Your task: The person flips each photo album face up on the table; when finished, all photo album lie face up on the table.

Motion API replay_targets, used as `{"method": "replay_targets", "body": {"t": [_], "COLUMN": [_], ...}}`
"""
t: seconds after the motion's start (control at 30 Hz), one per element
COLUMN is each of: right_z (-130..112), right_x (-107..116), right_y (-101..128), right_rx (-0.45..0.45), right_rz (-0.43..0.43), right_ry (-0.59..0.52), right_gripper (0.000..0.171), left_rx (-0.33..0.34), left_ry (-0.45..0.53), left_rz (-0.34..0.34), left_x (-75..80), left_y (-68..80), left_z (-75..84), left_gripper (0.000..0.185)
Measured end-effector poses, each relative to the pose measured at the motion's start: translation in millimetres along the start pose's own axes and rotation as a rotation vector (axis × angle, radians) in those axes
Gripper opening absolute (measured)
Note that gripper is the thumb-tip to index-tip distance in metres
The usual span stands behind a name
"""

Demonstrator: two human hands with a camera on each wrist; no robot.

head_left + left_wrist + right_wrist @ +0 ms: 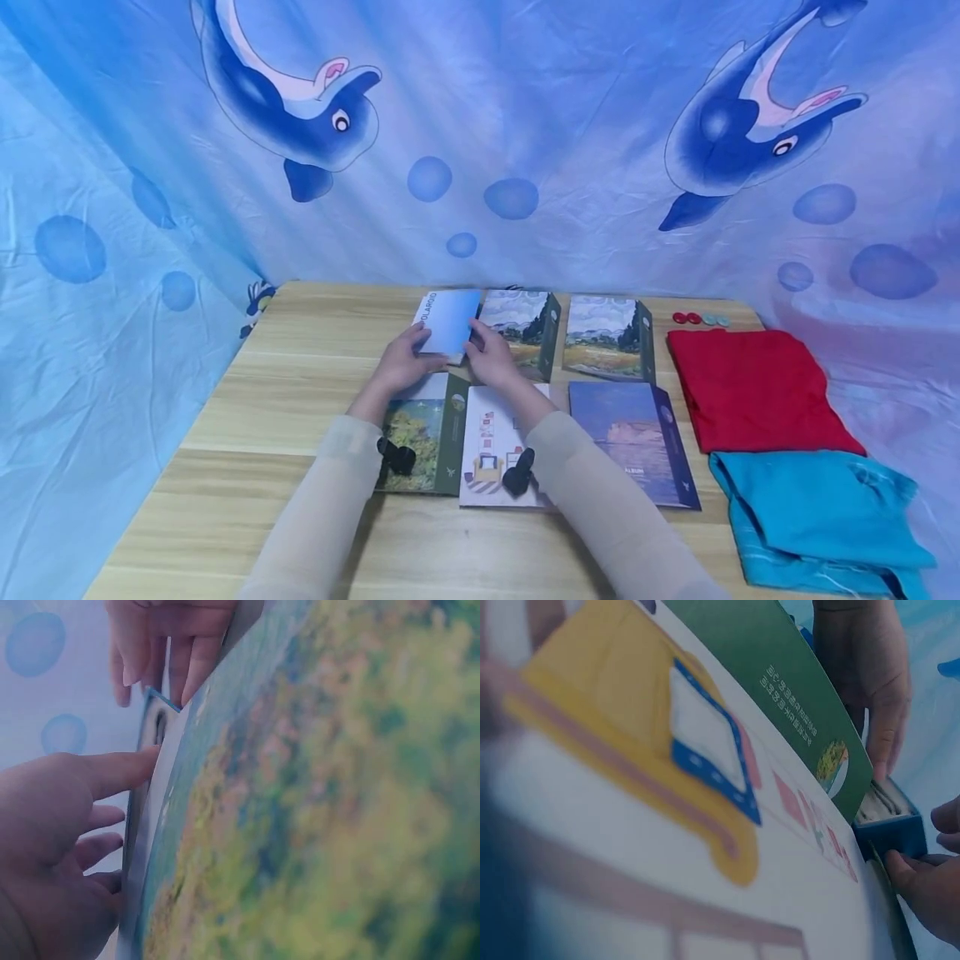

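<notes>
Both hands are at a blue-and-white album (454, 321) lettered POLAROID, at the back of the table. My left hand (405, 360) grips its left side, thumb toward the near edge. On the opposite side, my right hand (491, 354) holds the right edge with fingers and thumb. The right wrist view shows the album's dark blue edge (896, 834) and pale page ends between the hands. Below my left forearm lies an album with a painted landscape and green spine (452, 433). A white album with a drawn yellow armchair (487, 477) lies by my right forearm.
Two matching landscape albums (517, 321), (603, 333) lie at the back, right of the hands. A purple seascape album (618, 425) is nearer. Folded red cloth (757, 383), teal cloth (825, 508) and small red and pale green discs (693, 318) occupy the right side.
</notes>
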State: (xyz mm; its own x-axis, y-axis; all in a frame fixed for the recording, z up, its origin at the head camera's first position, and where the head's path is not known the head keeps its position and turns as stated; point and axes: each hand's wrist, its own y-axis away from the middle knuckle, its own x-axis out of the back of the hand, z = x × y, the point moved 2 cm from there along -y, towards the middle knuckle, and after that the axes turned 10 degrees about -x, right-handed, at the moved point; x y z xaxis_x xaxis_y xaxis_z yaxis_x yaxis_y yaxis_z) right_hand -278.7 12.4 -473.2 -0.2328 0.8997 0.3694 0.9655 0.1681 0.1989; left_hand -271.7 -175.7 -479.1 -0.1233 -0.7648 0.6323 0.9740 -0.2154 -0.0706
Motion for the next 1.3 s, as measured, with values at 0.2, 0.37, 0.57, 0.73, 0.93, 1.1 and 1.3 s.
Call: {"method": "replay_targets", "body": {"t": [0.2,0.37,0.57,0.73,0.93,1.1,1.3], "right_z": [-8.5,-17.2,-20.0,-20.5,-24.0,-22.3,-21.1], "right_x": [2.0,3.1,4.9,6.9,3.3,-0.4,-0.2], "right_y": [2.1,4.2,4.1,4.3,7.2,6.1,6.2], "right_rx": [0.082,0.127,0.157,0.151,0.125,0.064,-0.008], "right_rz": [0.071,0.111,0.177,0.267,0.265,0.193,0.147], "right_ry": [-0.025,-0.113,-0.252,-0.355,-0.444,-0.476,-0.406], "right_gripper": [0.053,0.056,0.043,0.026,0.031,0.046,0.050], "left_rx": [-0.042,-0.060,-0.082,-0.085,-0.072,-0.122,-0.307], "left_ry": [0.025,0.094,0.166,0.294,0.365,0.354,0.195], "left_rz": [0.047,0.081,0.113,0.087,0.072,0.136,0.221], "left_x": [2.2,0.8,-5.5,-7.7,-8.6,-8.0,-5.5], "left_y": [0.1,0.4,0.8,4.3,4.0,3.8,1.6], "left_z": [6.8,14.1,21.3,24.1,29.6,32.4,40.3], "left_gripper": [0.070,0.076,0.070,0.069,0.070,0.066,0.054]}}
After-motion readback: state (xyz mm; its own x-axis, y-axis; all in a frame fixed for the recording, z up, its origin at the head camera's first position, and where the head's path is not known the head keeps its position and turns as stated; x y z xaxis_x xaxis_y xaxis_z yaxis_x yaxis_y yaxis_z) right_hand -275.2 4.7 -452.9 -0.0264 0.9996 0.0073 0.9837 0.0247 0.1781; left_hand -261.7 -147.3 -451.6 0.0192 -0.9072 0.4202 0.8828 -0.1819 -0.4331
